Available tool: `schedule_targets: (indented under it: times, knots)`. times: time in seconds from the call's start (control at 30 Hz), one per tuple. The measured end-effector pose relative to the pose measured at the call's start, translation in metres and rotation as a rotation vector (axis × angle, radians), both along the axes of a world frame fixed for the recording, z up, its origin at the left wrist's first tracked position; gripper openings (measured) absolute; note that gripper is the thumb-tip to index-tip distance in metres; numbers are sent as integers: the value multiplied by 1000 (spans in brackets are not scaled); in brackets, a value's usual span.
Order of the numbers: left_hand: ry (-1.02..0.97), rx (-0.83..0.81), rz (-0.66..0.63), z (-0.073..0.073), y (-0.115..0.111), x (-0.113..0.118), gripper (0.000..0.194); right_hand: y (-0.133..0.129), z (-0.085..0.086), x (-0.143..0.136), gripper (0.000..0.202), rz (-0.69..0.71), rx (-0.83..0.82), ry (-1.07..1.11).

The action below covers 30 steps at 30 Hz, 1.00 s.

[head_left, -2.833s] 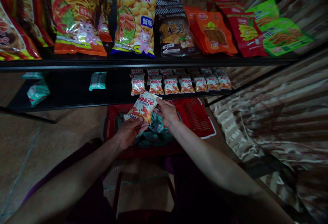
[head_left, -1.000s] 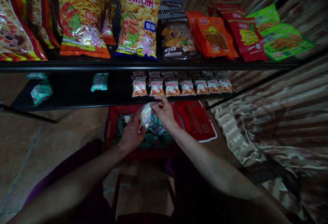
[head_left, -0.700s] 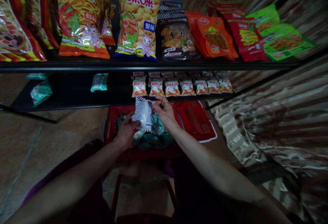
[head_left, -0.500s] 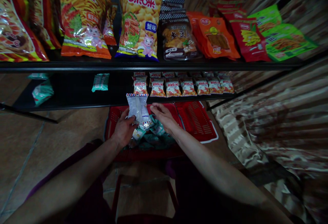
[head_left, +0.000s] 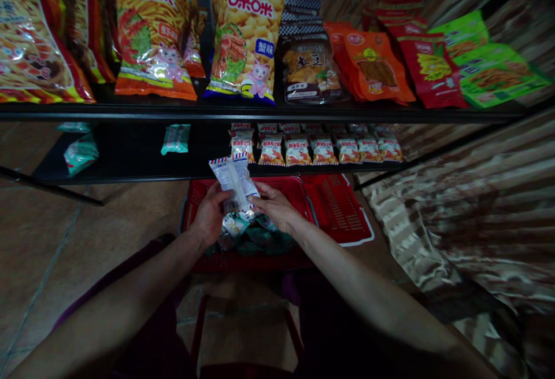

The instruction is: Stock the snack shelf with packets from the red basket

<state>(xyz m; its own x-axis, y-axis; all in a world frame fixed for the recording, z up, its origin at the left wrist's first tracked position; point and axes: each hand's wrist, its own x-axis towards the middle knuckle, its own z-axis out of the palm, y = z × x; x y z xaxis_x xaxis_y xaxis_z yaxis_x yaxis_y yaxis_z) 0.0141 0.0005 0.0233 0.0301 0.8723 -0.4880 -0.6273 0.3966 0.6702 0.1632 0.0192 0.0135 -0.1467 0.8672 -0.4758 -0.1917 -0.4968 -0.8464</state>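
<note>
Between my two hands is a small snack bag (head_left: 235,181), its white printed back with the seam facing me and its top tilted left. My left hand (head_left: 210,212) grips its left edge, thumb on the front. My right hand (head_left: 274,206) pinches its lower right edge. Below them stands a red shopping basket (head_left: 288,185) with teal and white snack packets (head_left: 255,237) inside. Just beyond the bag, rows of small white-and-red snack bags (head_left: 272,150) sit on the lower black shelf (head_left: 130,153).
Farther left on the lower shelf lie teal packets (head_left: 176,138). Large snack bags (head_left: 245,37) line the upper shelf, whose front edge (head_left: 260,114) overhangs the lower one. A second red basket part (head_left: 336,208) is at the right, near a draped curtain (head_left: 433,217).
My right hand has moved left and closed on the bag's right edge. The bag has tilted to the left. The whole view has shifted slightly.
</note>
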Motion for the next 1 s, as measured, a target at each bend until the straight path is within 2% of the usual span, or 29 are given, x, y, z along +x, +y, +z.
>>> schedule_targets:
  times: [0.13, 0.3, 0.4, 0.57, 0.73, 0.8, 0.87, 1.0]
  knots:
    - [41, -75, 98, -1, 9, -9, 17, -1, -2, 2, 40, 43, 39, 15]
    - [36, -105, 196, -9, 19, -17, 16, -2, -3, 4, 45, 109, 55, 34]
    - [13, -120, 227, -6, 22, -20, 15, -2, -1, 3, 43, 121, 50, 9]
    - [-6, -155, 223, 1, 23, -23, 18, 3, -1, 4, 39, 34, -34, 8]
    - [55, -106, 198, -6, 25, -26, 18, 9, -7, 8, 25, -131, -130, 59]
    - [71, -92, 202, -9, 25, -26, 17, 9, -9, 7, 26, -188, -156, 83]
    - [83, -112, 224, -11, 26, -26, 17, 7, -10, 6, 29, -183, -199, 103]
    - [115, -157, 279, -15, 28, -27, 15, 3, -8, 3, 35, -68, -260, 140]
